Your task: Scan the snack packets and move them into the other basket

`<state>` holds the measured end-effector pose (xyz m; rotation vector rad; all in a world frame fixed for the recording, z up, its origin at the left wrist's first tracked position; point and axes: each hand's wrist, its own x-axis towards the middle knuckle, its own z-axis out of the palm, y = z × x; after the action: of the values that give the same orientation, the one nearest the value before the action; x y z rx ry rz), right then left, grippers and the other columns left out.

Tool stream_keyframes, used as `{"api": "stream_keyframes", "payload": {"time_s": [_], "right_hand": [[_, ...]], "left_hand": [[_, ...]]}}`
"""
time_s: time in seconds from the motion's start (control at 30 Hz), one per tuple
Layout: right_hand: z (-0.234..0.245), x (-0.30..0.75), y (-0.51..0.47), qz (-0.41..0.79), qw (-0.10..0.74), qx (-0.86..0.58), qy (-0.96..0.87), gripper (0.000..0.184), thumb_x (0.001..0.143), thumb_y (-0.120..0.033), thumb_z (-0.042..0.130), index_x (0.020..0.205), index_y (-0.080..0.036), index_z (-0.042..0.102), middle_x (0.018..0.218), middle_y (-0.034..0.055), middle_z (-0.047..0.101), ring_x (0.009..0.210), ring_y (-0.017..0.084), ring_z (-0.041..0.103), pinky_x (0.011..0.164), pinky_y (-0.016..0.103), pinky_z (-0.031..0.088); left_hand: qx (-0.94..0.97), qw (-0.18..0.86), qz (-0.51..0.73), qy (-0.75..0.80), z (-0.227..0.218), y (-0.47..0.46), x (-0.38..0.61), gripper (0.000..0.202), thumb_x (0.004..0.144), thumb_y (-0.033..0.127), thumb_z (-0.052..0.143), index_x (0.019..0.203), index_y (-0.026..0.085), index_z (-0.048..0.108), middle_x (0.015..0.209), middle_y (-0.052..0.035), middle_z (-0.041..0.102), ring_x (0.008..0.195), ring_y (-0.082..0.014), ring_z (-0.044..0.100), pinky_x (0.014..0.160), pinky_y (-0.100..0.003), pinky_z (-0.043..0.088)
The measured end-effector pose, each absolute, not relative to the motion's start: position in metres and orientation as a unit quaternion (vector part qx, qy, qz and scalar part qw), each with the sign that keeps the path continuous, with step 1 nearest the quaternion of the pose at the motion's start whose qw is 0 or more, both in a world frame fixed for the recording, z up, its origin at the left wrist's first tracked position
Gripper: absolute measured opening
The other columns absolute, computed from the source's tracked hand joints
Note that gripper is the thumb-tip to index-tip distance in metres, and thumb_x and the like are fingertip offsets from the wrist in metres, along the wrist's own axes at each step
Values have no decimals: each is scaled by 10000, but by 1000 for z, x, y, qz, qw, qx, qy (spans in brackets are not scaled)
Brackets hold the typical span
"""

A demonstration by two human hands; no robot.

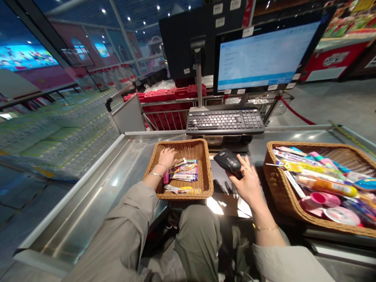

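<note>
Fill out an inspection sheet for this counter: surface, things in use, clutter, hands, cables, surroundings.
Surface: metal counter, shiny, with bright glare patches.
Things in use: black handheld scanner; left wicker basket with small colourful packets lying loosely in it.
Clutter: right wicker basket, crowded with mixed, brightly coloured goods.
Hands: left hand reaches into the left wicker basket, grip unclear; right hand holds the scanner.
Cables: nothing seen.
Surroundings: keyboard and lit monitor beyond the baskets, screen text too blurred to read; stacked packs on the left; red barrier rope behind, on the right.
</note>
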<state>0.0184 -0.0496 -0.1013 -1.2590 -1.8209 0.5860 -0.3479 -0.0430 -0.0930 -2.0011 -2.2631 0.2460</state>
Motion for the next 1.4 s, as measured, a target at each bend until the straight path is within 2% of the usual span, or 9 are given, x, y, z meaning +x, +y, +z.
{"api": "stream_keyframes", "payload": {"time_s": [0.13,0.3,0.4,0.6,0.73,0.9,1.1,1.27,1.4], "right_hand": [[-101,20,-49,227,417,-507,-719,320,807,-466,623,979,-206,693,1506,122,510,1500,365,291,1198,649,218],[-99,19,-49,225,416,-510,-718,353,803,-478,617,1017,-207,690,1495,121,522,1491,372,308,1194,651,230],[-99,18,-50,227,414,-509,-720,348,803,-484,610,993,-203,686,1497,120,521,1488,376,312,1193,647,237],[-101,20,-51,241,409,-514,-714,375,799,-498,600,1022,-208,686,1503,121,514,1498,369,294,1197,657,211],[-100,22,-51,246,412,-519,-707,404,788,-511,594,1034,-204,686,1504,119,511,1493,375,302,1198,656,200],[-97,21,-52,246,412,-518,-708,408,790,-515,587,1032,-199,682,1504,124,511,1497,372,295,1201,648,203],[-99,21,-53,241,409,-520,-710,367,789,-490,590,1004,-208,681,1513,108,504,1507,359,276,1208,631,202],[-102,23,-52,248,419,-517,-704,430,787,-482,604,1130,-230,668,1509,98,512,1506,347,285,1212,621,208],[-102,24,-52,237,429,-518,-701,454,804,-463,596,1195,-237,648,1500,100,522,1502,339,298,1213,625,201]], "left_hand": [[-678,27,138,-722,-97,-47,-362,387,782,453,759,1126,277,731,1336,-100,658,1252,-335,510,1069,-497,343],[-710,-7,202,-675,-103,-60,-376,507,567,418,910,1038,306,760,1213,-100,717,1215,-358,509,1100,-599,226],[-725,-9,220,-653,-107,-65,-379,451,611,343,889,1043,312,763,1194,-101,723,1213,-347,514,1113,-622,193],[-736,10,227,-638,-115,-67,-378,137,792,170,716,868,263,782,1059,-99,760,1102,-276,587,1123,-602,225],[-738,27,223,-636,-117,-67,-379,205,854,127,613,807,253,769,975,-72,777,1060,-237,606,1157,-595,204],[-735,39,218,-641,-109,-67,-384,207,819,99,630,734,240,756,816,-58,770,965,-225,638,1180,-652,96],[-731,50,195,-652,-93,-74,-381,192,796,109,650,810,251,778,859,-64,774,1009,-244,631,1188,-667,32],[-724,66,164,-666,-72,-77,-373,187,813,126,653,843,261,780,929,-67,775,1045,-262,607,1193,-663,26],[-723,96,124,-672,-51,-74,-364,148,844,176,662,881,269,771,946,-64,765,1064,-286,588,1182,-681,-42]]}}
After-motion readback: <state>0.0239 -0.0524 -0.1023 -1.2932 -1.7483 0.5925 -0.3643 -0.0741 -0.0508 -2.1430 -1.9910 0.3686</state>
